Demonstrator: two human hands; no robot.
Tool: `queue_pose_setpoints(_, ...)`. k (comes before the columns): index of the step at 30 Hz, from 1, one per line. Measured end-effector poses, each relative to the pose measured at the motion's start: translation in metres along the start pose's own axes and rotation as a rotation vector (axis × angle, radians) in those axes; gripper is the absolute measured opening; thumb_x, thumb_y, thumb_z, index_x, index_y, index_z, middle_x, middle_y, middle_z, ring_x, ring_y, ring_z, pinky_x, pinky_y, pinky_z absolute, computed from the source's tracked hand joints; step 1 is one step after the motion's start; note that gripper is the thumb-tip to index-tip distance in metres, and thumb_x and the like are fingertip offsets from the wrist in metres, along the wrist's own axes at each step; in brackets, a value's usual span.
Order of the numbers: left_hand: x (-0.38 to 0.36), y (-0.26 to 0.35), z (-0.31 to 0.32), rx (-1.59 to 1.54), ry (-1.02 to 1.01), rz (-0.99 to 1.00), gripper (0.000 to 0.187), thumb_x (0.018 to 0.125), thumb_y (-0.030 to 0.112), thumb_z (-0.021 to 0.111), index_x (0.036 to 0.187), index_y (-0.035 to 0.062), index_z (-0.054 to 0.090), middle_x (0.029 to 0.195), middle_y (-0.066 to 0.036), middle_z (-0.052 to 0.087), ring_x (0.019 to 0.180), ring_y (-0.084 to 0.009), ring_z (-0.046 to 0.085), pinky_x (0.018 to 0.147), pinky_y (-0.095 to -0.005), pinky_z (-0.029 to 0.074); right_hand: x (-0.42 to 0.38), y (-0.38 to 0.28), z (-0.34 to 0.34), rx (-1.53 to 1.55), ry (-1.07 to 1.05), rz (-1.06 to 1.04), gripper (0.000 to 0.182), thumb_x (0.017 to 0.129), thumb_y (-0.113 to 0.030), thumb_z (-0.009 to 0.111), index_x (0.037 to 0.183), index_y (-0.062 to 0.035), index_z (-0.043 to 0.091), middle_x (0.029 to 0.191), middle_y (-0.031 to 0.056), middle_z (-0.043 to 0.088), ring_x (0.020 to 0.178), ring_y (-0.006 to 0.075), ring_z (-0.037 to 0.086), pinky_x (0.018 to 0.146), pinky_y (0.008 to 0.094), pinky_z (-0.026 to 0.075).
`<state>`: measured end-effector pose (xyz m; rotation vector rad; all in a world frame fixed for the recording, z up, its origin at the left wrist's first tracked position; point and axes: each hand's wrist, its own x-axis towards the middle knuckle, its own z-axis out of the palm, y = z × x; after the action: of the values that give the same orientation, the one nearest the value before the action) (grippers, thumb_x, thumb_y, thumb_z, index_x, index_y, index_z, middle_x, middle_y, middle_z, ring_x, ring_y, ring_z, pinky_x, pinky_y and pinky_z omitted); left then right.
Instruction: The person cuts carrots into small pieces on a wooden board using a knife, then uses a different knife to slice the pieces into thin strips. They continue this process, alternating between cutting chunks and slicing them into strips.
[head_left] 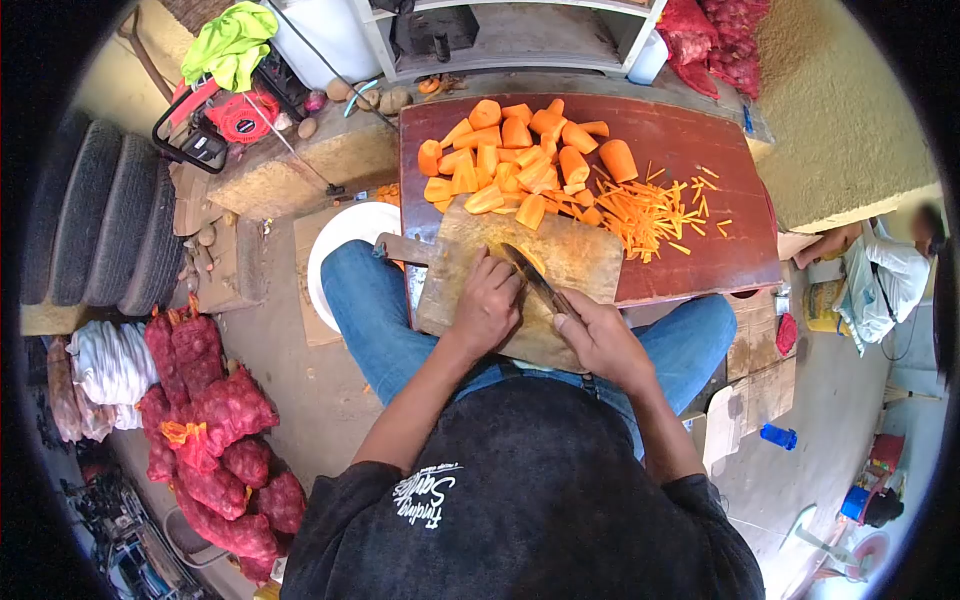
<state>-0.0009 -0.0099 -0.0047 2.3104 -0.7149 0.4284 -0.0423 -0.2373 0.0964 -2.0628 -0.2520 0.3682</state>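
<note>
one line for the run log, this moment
left hand: curled over wooden cutting board | right hand: gripping knife | carrot chunks, carrot strips: heaped on red-brown table

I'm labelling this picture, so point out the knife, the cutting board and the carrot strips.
Knife (535, 278), head view: on the blade.
Cutting board (583, 258), head view: bare top surface.
Carrot strips (643, 216), head view: middle of the pile.

You are in what looks like a storeroom or garage used for preparing vegetables: tyres stand in a row to your left, bulging red net sacks lie near a red machine, and cut carrots crowd the table before you.
</note>
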Motion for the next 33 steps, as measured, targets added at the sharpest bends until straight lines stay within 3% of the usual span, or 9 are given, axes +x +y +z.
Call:
queue_pose_setpoints(7,0.0,-0.001,-0.001,0.021,0.043,-0.011,0.024,0.081,0.006,0.079,0.104,-0.0001,0.077,0.103,-0.014,0.068,0.105,-0.0364,0.064,0.112,-0.0576,0.044,-0.001,0.006,0.015,-0.068,0.05,-0.147,0.041,0.106,-0.015,0.067,0.143,0.0029,0.062,0.106,0.0312,0.074,0.101,0.0478,0.076,0.09,0.0478,0.058)
queue_pose_setpoints(10,-0.005,-0.002,-0.004,0.039,0.079,-0.093,0.025,0.081,0.008,0.079,0.105,0.0019,0.078,0.101,-0.012,0.069,0.103,-0.0354,0.063,0.105,-0.0548,0.044,-0.012,-0.001,0.007,0.075,0.118,0.052,0.041,0.107,-0.015,0.068,0.143,0.0026,0.064,0.11,0.0242,0.076,0.102,0.0287,0.076,0.092,0.041,0.057)
queue_pose_setpoints(13,0.001,0.001,-0.004,0.092,0.075,-0.039,0.025,0.082,0.011,0.079,0.106,0.0035,0.079,0.102,-0.011,0.069,0.102,-0.0347,0.062,0.102,-0.0537,0.044,-0.009,0.007,0.001,0.072,0.122,0.036,0.039,0.108,-0.015,0.067,0.142,0.0022,0.065,0.107,0.0209,0.076,0.098,0.0227,0.073,0.091,0.0384,0.057)
queue_pose_setpoints(16,0.006,0.005,-0.005,0.125,0.054,0.017,0.025,0.082,0.013,0.079,0.106,0.0043,0.079,0.104,-0.01,0.069,0.103,-0.034,0.062,0.102,-0.0536,0.043,-0.01,-0.002,-0.001,0.059,0.053,0.031,0.038,0.108,-0.016,0.067,0.142,0.0025,0.064,0.105,0.0216,0.074,0.094,0.0255,0.071,0.09,0.0391,0.057)
queue_pose_setpoints(19,0.006,0.006,-0.007,0.129,0.032,0.01,0.026,0.083,0.014,0.079,0.107,0.0046,0.079,0.105,-0.009,0.068,0.104,-0.0334,0.061,0.102,-0.054,0.042,-0.01,0.001,0.006,0.018,0.034,0.004,0.043,0.108,-0.018,0.066,0.145,0.0016,0.06,0.104,0.0314,0.074,0.098,0.0475,0.075,0.09,0.0495,0.058)
queue_pose_setpoints(22,0.006,0.008,-0.009,0.128,0.001,-0.002,0.027,0.082,0.014,0.079,0.107,0.0049,0.08,0.106,-0.009,0.068,0.105,-0.0332,0.061,0.101,-0.0542,0.041,-0.01,0.006,0.01,-0.048,0.014,0.022,0.045,0.108,-0.02,0.064,0.147,0.001,0.057,0.106,0.0345,0.073,0.101,0.054,0.073,0.089,0.0545,0.058)
queue_pose_setpoints(28,0.008,0.006,-0.004,0.121,0.033,-0.004,0.021,0.083,0.014,0.079,0.102,0.0058,0.081,0.104,-0.009,0.069,0.104,-0.0329,0.061,0.099,-0.0543,0.041,0.023,-0.005,0.012,-0.229,-0.026,0.068,0.04,0.109,-0.017,0.065,0.144,0.0018,0.06,0.104,0.0273,0.073,0.096,0.039,0.075,0.088,0.0456,0.057)
queue_pose_setpoints(31,0.005,0.002,-0.005,0.091,0.029,-0.035,0.023,0.082,0.012,0.08,0.104,0.0052,0.081,0.108,-0.009,0.073,0.106,-0.0335,0.063,0.1,-0.0539,0.042,0.025,-0.003,0.009,-0.003,0.104,-0.034,0.036,0.107,-0.019,0.065,0.137,-0.0005,0.062,0.096,0.0324,0.072,0.096,0.0541,0.072,0.085,0.0551,0.057)
queue_pose_setpoints(33,0.001,0.003,-0.006,0.082,0.025,-0.054,0.024,0.083,0.011,0.081,0.106,0.0049,0.082,0.111,-0.01,0.074,0.107,-0.0338,0.063,0.101,-0.0535,0.042,0.016,-0.006,0.001,-0.01,0.06,0.035,0.036,0.108,-0.02,0.066,0.137,0.0013,0.064,0.098,0.026,0.072,0.091,0.0374,0.071,0.086,0.0467,0.056)
